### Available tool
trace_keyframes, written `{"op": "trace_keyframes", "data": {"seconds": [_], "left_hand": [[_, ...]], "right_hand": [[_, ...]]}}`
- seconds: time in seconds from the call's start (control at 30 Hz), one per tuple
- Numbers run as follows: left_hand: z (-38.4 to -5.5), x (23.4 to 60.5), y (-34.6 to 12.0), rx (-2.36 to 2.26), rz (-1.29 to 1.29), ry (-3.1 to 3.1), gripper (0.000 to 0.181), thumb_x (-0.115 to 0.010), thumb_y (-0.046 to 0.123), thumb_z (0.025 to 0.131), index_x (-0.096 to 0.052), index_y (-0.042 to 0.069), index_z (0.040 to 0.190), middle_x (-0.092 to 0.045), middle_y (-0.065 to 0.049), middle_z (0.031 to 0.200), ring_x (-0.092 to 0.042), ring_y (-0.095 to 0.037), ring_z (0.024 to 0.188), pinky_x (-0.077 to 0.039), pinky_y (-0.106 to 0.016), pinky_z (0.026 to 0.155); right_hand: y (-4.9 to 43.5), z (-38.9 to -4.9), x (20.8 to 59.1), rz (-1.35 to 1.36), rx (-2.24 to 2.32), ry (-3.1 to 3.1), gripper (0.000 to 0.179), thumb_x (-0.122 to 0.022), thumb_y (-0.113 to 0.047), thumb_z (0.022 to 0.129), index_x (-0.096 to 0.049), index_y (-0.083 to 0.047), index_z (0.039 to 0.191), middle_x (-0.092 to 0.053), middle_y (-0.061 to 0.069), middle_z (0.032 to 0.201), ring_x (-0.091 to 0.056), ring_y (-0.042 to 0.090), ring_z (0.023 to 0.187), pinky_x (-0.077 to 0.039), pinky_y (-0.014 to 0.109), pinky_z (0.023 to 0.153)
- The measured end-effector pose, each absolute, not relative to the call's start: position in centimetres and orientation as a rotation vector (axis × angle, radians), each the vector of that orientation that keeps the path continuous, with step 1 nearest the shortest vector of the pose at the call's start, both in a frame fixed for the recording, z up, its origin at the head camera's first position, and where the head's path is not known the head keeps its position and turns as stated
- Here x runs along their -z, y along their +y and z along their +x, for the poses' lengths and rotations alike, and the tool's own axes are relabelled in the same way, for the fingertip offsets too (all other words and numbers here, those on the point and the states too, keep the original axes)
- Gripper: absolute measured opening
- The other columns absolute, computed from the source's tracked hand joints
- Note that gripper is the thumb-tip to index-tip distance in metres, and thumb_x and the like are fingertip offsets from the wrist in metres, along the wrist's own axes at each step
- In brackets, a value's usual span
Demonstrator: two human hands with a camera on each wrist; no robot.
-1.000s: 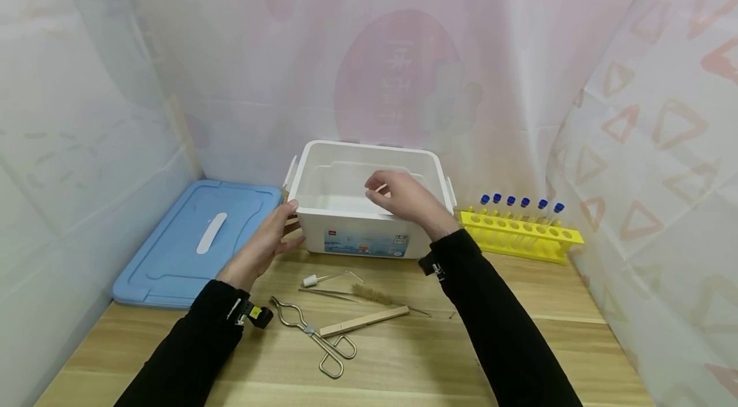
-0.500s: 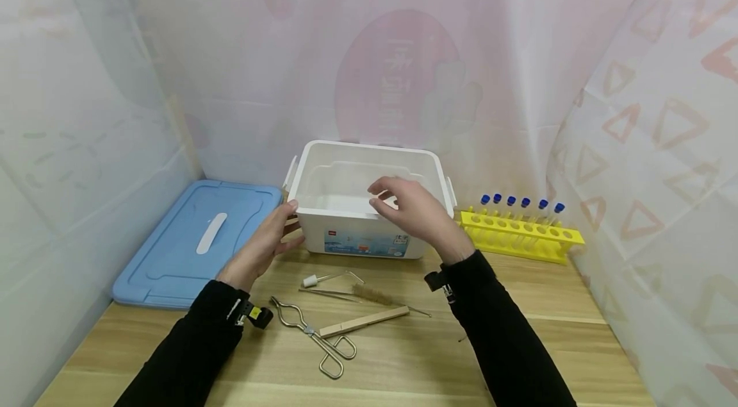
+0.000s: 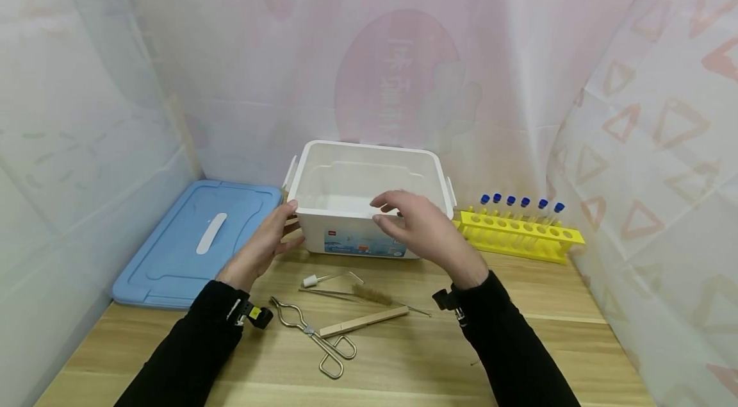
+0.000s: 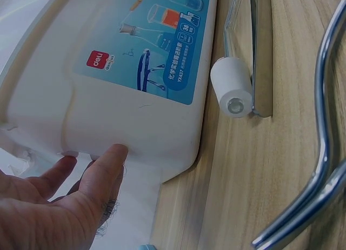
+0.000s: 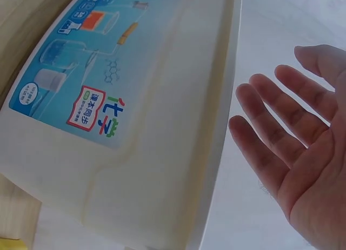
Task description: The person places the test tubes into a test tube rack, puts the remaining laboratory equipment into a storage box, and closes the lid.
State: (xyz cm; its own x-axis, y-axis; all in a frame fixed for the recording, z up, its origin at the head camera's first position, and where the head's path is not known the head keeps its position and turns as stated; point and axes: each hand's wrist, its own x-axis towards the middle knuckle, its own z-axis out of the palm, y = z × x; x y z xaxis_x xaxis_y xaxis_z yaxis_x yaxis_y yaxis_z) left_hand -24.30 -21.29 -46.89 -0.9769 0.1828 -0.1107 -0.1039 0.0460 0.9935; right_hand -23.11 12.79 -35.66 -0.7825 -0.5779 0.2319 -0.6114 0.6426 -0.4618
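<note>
A white plastic box [image 3: 323,227] with a blue label stands at the back of the table, its top uncovered. At its left front corner, my left hand [image 3: 262,247] touches the wall with fingers and thumb spread; the left wrist view shows this hand [image 4: 70,201] against the box side [image 4: 124,120]. My right hand [image 3: 423,227] hovers at the front rim, fingers loosely bent and holding nothing. In the right wrist view, this hand's [image 5: 303,136] palm is bare beside the box's rim [image 5: 224,126].
A blue lid [image 3: 173,240] lies at left. Nearer me are metal tongs [image 3: 311,331], a wooden clamp [image 3: 364,321], a bristle brush [image 3: 371,294], tweezers [image 3: 328,293] and a white stopper [image 3: 310,280] with a glass tube. A yellow rack [image 3: 513,237] at right holds several blue-capped tubes.
My right hand has drawn back toward me and slightly right, from over the box's interior to its front rim. The left hand and the box have stayed in place.
</note>
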Motion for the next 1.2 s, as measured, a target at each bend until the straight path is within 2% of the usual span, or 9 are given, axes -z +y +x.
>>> {"op": "trace_keyframes", "data": {"seconds": [0.17,0.37,0.53,0.77,1.03,1.2], "left_hand": [[-24.4,46.9,-21.3,-2.033,0.083,2.111,0.084,-0.040,0.061,0.124,-0.017,0.013,0.190,-0.014,-0.027,0.195,-0.021,-0.053,0.183,-0.040,-0.068,0.144],[-24.4,46.9,-21.3,-2.036,0.086,2.110,0.084,-0.040,0.061,0.124,-0.016,0.014,0.190,-0.013,-0.026,0.195,-0.021,-0.053,0.183,-0.040,-0.069,0.144],[-24.4,47.0,-21.3,-2.040,0.085,2.109,0.085,-0.040,0.061,0.124,-0.017,0.013,0.190,-0.014,-0.026,0.195,-0.021,-0.053,0.182,-0.040,-0.069,0.144],[-24.4,47.1,-21.3,-2.042,0.081,2.114,0.087,-0.040,0.061,0.123,-0.015,0.011,0.190,-0.015,-0.027,0.194,-0.022,-0.053,0.182,-0.040,-0.068,0.144],[-24.4,47.0,-21.2,-2.045,0.077,2.109,0.085,-0.040,0.061,0.124,-0.016,0.012,0.190,-0.013,-0.027,0.195,-0.020,-0.054,0.182,-0.039,-0.069,0.144],[-24.5,47.1,-21.3,-2.045,0.074,2.109,0.085,-0.039,0.061,0.124,-0.016,0.012,0.190,-0.013,-0.027,0.195,-0.020,-0.054,0.182,-0.039,-0.069,0.144]], "right_hand": [[13.1,-21.8,35.6,1.040,-0.802,-2.782,0.033,-0.072,-0.026,0.120,-0.077,-0.012,0.149,-0.080,0.007,0.151,-0.079,0.028,0.138,-0.069,0.052,0.115],[13.4,-20.6,35.7,1.087,-0.715,-2.759,0.031,-0.075,-0.025,0.118,-0.078,-0.013,0.147,-0.084,0.005,0.142,-0.081,0.026,0.131,-0.070,0.051,0.111],[13.6,-20.0,36.5,1.116,-0.709,-2.764,0.033,-0.077,-0.023,0.117,-0.078,-0.011,0.148,-0.085,0.007,0.141,-0.082,0.027,0.130,-0.070,0.052,0.111],[13.3,-19.8,38.2,1.172,-0.660,-2.749,0.024,-0.080,-0.024,0.115,-0.080,-0.015,0.138,-0.087,0.002,0.133,-0.084,0.024,0.124,-0.072,0.048,0.107],[12.8,-19.8,40.3,1.231,-0.607,-2.811,0.027,-0.077,-0.026,0.117,-0.081,-0.014,0.140,-0.087,0.003,0.137,-0.083,0.024,0.130,-0.071,0.046,0.114],[12.3,-19.3,41.2,1.260,-0.557,-2.867,0.028,-0.076,-0.027,0.117,-0.080,-0.014,0.141,-0.086,0.004,0.138,-0.083,0.023,0.129,-0.071,0.047,0.113]]}}
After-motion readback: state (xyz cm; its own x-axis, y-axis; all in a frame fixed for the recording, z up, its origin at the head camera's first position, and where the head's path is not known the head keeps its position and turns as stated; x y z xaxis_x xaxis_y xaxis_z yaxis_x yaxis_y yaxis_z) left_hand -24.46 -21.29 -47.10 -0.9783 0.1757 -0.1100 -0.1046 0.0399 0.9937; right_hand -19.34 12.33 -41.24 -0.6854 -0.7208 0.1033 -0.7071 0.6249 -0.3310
